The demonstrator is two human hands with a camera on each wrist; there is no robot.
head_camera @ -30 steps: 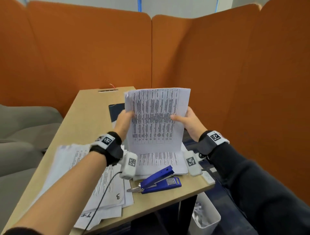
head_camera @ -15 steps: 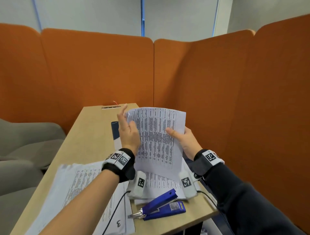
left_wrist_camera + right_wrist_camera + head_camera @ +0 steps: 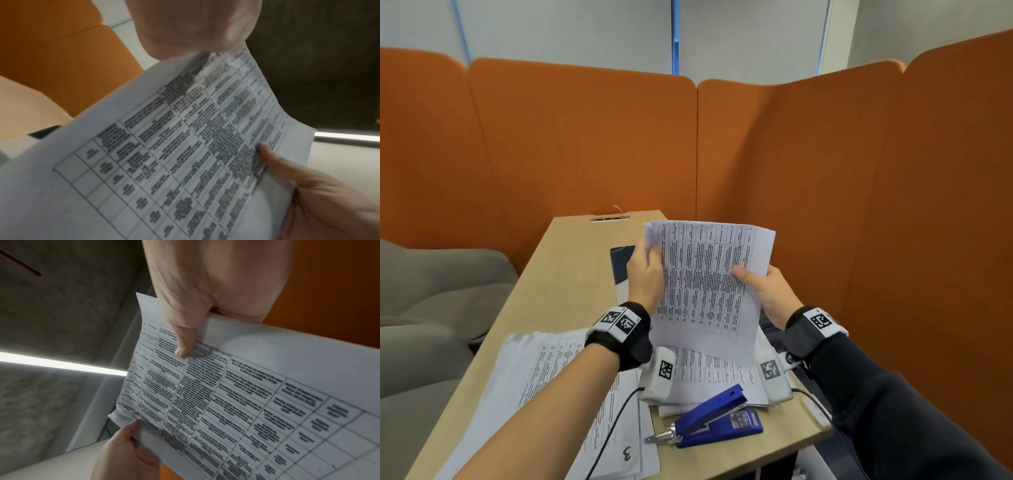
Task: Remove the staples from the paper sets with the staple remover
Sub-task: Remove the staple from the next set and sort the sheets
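Note:
A stapled set of printed pages (image 3: 709,284) is held upright above the desk by both hands. My left hand (image 3: 647,274) grips its upper left corner, where the sheets are crumpled. My right hand (image 3: 763,287) pinches the right edge, thumb (image 3: 183,340) across the printed table. The same paper set (image 3: 185,146) fills the left wrist view, and the paper set (image 3: 236,402) fills most of the right wrist view. A blue stapler with a metal remover tip (image 3: 709,419) lies untouched on the desk near the front edge. No staple is visible.
A pile of printed sheets (image 3: 565,394) lies at the front left of the wooden desk (image 3: 571,267), more sheets (image 3: 715,377) lie under the held set. A dark blue folder (image 3: 621,262) lies behind my left hand. Orange partitions (image 3: 859,205) enclose the desk; a grey seat (image 3: 431,308) stands left.
My left hand has moved from the set's left edge up to its upper left corner. The head view has tilted upward, so the desk sits lower in the frame.

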